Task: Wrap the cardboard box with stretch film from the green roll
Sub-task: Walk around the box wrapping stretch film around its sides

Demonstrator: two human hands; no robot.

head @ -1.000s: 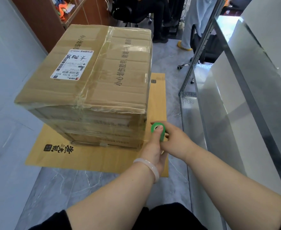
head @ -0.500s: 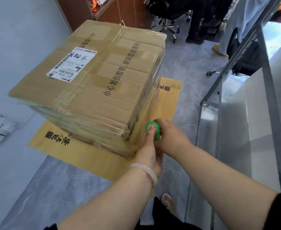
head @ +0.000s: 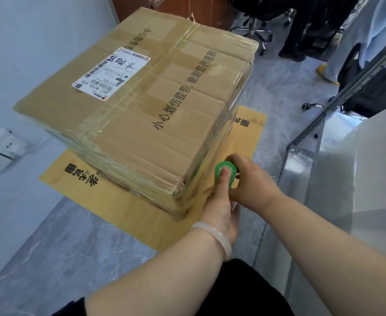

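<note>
Here the left hand (head: 221, 206) and right hand (head: 252, 187) hold the green roll (head: 233, 171) upright.

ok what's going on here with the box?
A person is wrapping the cardboard box with clear film off a small green roll. Both hands hold the roll upright, close to the box's near right corner: the left hand has a finger in the top of the core, and the right hand grips it from the side. Film shows around the box's sides. The box sits on a flat cardboard sheet on the floor.
</note>
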